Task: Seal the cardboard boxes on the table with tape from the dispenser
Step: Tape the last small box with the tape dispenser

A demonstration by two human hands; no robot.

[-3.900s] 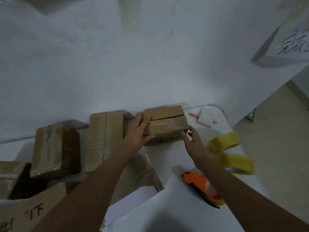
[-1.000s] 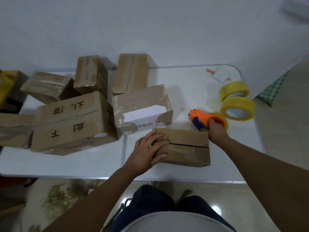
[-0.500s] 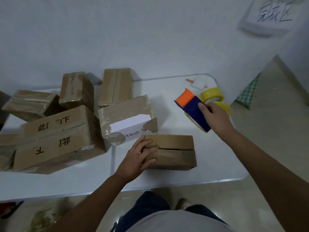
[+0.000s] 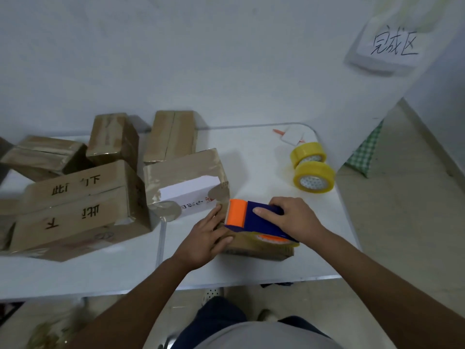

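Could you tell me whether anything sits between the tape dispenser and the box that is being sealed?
Nothing visible does. The right hand holds the tape dispenser right on top of the small box, while the left hand rests on the box's left end, beside the dispenser's orange front.

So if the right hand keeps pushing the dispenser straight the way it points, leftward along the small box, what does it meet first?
Most likely the left hand, whose fingers rest on the small box directly ahead of the tape dispenser that the right hand grips. Depth is unclear, but they look almost touching.
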